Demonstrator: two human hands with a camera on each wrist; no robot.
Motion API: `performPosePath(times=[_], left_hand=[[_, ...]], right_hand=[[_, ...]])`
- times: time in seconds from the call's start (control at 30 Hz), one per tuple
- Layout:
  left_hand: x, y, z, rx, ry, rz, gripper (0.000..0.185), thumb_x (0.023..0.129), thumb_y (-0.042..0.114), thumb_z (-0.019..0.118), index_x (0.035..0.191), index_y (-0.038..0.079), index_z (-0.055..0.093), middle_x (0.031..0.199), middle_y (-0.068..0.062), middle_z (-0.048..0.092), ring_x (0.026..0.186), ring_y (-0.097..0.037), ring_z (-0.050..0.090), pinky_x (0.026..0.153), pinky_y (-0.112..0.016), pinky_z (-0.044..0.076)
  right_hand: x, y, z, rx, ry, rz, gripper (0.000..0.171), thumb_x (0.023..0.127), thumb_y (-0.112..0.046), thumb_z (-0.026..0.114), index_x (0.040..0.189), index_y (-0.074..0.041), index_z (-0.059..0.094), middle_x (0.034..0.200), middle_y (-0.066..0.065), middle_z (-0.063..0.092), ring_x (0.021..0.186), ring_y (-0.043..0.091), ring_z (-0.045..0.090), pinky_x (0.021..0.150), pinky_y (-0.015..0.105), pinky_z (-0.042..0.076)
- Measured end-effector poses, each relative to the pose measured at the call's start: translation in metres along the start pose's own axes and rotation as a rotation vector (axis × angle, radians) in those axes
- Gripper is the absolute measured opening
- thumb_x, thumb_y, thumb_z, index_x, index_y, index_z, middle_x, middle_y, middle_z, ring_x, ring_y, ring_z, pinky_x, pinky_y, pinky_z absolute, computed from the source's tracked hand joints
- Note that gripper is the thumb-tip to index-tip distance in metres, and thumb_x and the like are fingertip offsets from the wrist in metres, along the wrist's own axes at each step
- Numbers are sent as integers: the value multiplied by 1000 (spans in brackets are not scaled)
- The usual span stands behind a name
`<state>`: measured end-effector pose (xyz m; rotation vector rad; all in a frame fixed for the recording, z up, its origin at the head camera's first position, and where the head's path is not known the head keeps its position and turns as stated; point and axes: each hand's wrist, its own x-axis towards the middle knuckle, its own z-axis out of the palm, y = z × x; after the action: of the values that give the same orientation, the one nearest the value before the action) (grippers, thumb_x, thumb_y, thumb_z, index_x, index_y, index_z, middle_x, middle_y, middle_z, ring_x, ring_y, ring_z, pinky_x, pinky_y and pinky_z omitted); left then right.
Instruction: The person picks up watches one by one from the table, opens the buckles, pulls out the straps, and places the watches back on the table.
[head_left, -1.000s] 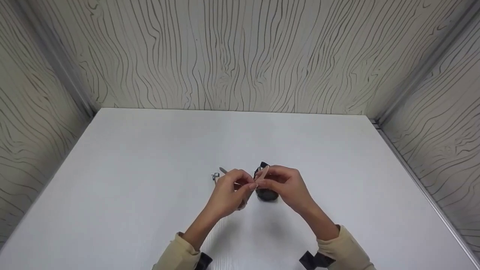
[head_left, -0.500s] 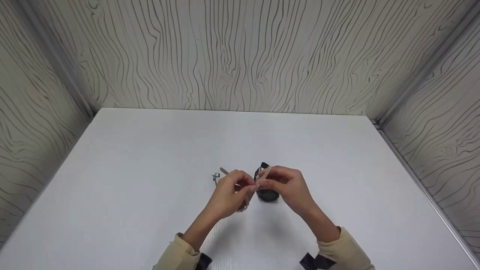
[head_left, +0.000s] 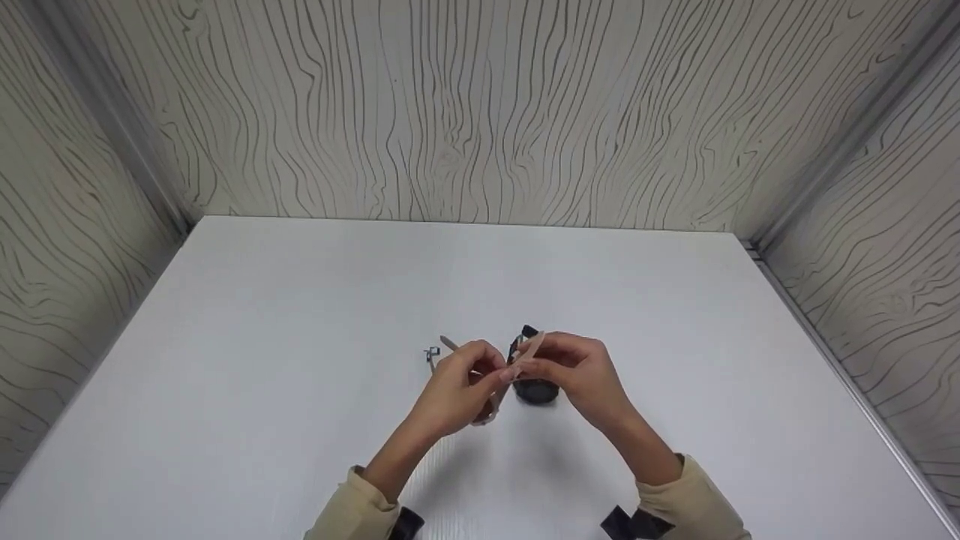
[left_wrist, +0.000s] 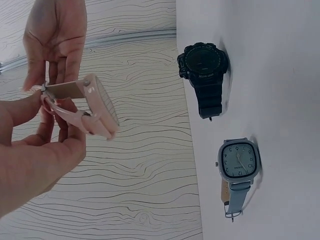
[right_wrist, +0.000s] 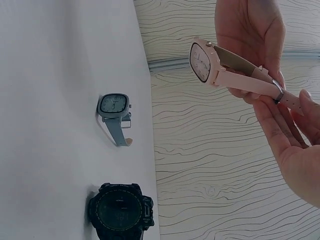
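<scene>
Both hands hold a pink watch in the air above the white table. My left hand pinches its strap near the metal buckle. My right hand grips the strap's other end from the right. In the head view only a strip of the pink strap shows between the fingers. A black round watch lies on the table right under my right hand. A blue-grey square watch lies to the left of my left hand.
Wood-grain walls close the table in at the back and on both sides. The black watch and the blue-grey watch lie near the table's middle. Bare white surface stretches all round them.
Both hands have drifted very slightly toward me with the pink watch. Their hold on the strap looks the same, and the two watches on the table have not moved.
</scene>
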<state>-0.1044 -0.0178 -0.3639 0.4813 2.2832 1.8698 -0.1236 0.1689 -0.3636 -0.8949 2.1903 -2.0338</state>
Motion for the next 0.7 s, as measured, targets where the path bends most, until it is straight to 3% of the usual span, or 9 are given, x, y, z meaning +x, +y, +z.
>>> performPosePath(times=[0.3,0.5,0.7], left_hand=[[-1,-1,-1,-53,-9,6,17,90,20,60,90,3,54,79,-4,53,60,-16,52,45,-22,40],[0,-2,-1,-100,-14,-6,18,90,19,60,88,2,52,76,-5,53,55,-16,49,43,-21,38],[-2,-2,-3,-96,-2,0,13,91,14,57,93,1,55,81,-7,55,60,-18,54,50,-26,45]], right_hand=[[0,0,1,-3,-5,-37,14,85,1,61,98,6,63,90,17,63,83,23,64,74,37,53],[0,-1,1,-8,-13,-45,13,84,1,61,94,10,61,91,23,60,83,23,63,74,36,53],[0,-2,0,-18,13,-23,14,85,0,62,95,10,62,92,27,59,83,23,63,76,34,53]])
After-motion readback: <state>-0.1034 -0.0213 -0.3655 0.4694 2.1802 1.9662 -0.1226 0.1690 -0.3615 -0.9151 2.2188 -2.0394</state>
